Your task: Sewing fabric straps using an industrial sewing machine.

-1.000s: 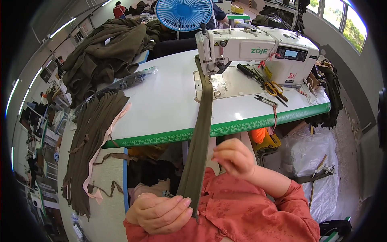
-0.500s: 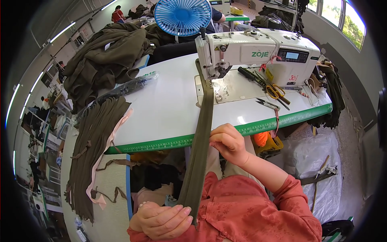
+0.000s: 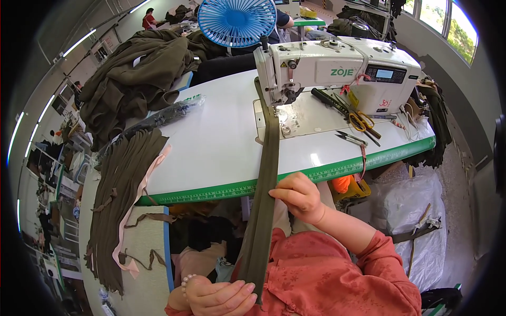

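Observation:
A long olive-green fabric strip (image 3: 263,195) runs from under the needle of a white sewing machine (image 3: 337,71), over the table's front edge and down to my lap. Its lower end is gripped by my left hand (image 3: 221,297), fingers wrapped over it, with a pearl bracelet at the wrist. Partway up, just below the table edge, my right hand (image 3: 299,196) pinches the strip's right edge between thumb and fingers. The strip looks folded lengthwise and is held fairly straight.
Yellow-handled scissors (image 3: 361,121) and thread snips (image 3: 351,138) lie on the white table (image 3: 211,137), right of the needle. More olive strips (image 3: 124,205) and a pink strip (image 3: 139,200) hang at the left. A large olive cloth pile (image 3: 139,73) and blue fan (image 3: 237,21) stand behind.
My right hand has moved slightly down and left along the strip. The left hand has shifted a little lower and right with the strip's end, and its bracelet now shows.

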Motion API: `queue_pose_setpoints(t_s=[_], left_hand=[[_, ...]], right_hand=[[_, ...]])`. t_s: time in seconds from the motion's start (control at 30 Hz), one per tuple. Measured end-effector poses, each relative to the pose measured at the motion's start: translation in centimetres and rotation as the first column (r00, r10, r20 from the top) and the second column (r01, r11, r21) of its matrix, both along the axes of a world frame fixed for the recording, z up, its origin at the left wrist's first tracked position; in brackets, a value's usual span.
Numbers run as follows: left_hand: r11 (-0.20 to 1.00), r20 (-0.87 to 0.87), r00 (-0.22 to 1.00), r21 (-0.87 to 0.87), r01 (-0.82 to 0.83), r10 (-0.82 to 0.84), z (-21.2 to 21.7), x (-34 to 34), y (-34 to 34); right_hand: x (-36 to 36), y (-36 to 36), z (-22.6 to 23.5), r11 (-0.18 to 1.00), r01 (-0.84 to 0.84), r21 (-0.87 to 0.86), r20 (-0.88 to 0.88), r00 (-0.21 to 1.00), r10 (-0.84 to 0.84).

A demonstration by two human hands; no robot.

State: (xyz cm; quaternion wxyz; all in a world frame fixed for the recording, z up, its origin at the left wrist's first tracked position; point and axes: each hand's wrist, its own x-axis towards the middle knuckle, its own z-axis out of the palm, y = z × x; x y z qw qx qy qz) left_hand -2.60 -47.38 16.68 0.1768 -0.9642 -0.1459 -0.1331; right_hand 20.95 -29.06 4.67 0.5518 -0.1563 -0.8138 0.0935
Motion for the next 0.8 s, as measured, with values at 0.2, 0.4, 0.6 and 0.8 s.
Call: queue_pose_setpoints(t_s=[0.2,0.4,0.6,0.8], left_hand=[[0.819,0.296,0.955,-0.548,0.17,-0.001,-3.2,1.8,5.3],[0.629,0.365,0.781,-0.776,-0.046,0.507,-9.4,4.7,18.1],[0.753,0.348,0.74,-0.578,-0.315,0.576,-13.4,6.0,28.2],[0.744,0.251,0.784,-0.565,-0.357,0.568,-14.5,5.9,32.2]], right_hand=[[3.1,-0.4,-3.6,0.998,0.03,-0.058,0.152,0.988,-0.021],[4.1,0.7,-5.9,0.983,0.029,-0.18,0.269,0.963,0.021],[4.4,2.2,-4.4,0.975,0.017,-0.222,0.304,0.951,0.053],[4.6,3.3,-3.9,0.977,0.05,-0.205,0.316,0.949,0.018]])
